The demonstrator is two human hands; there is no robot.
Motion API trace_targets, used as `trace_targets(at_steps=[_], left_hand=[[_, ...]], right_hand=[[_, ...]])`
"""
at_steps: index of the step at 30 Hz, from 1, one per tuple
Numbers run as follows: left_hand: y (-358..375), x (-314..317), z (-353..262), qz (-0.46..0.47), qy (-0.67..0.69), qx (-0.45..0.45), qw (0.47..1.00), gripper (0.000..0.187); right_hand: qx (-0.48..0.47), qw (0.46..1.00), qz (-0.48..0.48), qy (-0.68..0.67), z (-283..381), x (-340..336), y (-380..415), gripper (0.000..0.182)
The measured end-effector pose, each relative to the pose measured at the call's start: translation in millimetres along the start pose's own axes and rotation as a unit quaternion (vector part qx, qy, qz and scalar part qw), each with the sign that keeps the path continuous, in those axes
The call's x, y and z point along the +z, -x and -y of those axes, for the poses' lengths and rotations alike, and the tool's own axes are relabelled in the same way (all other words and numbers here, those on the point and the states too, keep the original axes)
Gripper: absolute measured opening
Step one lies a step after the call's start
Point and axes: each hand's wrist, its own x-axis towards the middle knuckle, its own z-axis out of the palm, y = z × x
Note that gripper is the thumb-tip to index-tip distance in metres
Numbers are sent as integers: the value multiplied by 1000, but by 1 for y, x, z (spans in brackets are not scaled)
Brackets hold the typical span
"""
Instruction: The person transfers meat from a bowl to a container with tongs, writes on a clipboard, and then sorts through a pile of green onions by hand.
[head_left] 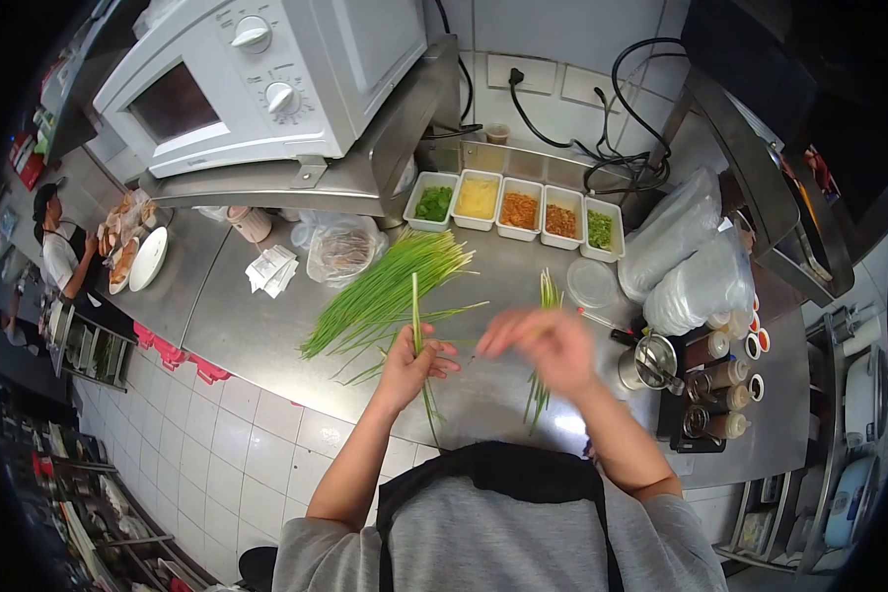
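My left hand [409, 367] is closed around a few green chive stalks [415, 301], which stick up above the thumb and trail down toward the table's near edge. To its right, my right hand [548, 352] is blurred by motion, its fingers pointing toward the left hand. A small bunch of chives [538, 405] lies under and beyond the right hand, partly hidden by it. The large pile of chives [390, 286] spreads across the steel table [266, 331] just beyond my left hand, with loose stalks scattered at its near side.
White tubs of chopped greens [433, 204], yellow shreds [478, 198] and brown bits line the back. A microwave [257, 89] sits on a shelf at upper left. Sauce bottles [725, 400] and a metal cup [641, 367] stand right. Another person [64, 237] is far left.
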Motion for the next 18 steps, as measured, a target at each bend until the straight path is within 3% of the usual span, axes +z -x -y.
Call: trace_targets(at_steps=[1,3,6,9,11,13,15,16,17,18], left_hand=[[-4,-2,4,-7,7,0,1000,23],[-9,-2,9,-24,6,-8,1000,22],[-14,-8,15,-78,-1,-34,996,21],[-11,-22,28,-116,-2,-71,991,25],[-9,-29,33,-101,-8,-92,991,28],[-2,-26,23,-66,-14,-105,992,33],[-1,-22,19,-55,-14,-106,993,37],[-1,-21,17,-48,-13,-106,993,39],[-1,-19,14,-28,-6,-98,995,38],[0,-17,11,-5,1,-90,996,38]], right_hand=[[-17,991,88,99,1,10,6,9],[-134,965,136,181,-7,37,14,12],[-131,970,116,166,-13,44,23,14],[23,982,57,179,1,29,24,12],[137,982,-128,7,-21,18,18,13],[210,959,-191,-14,-57,-20,18,14],[334,918,-179,120,-101,-66,37,26],[313,876,-142,338,-111,-71,46,30],[273,790,-101,540,-116,-72,59,34],[219,661,-58,715,-111,-69,58,38]])
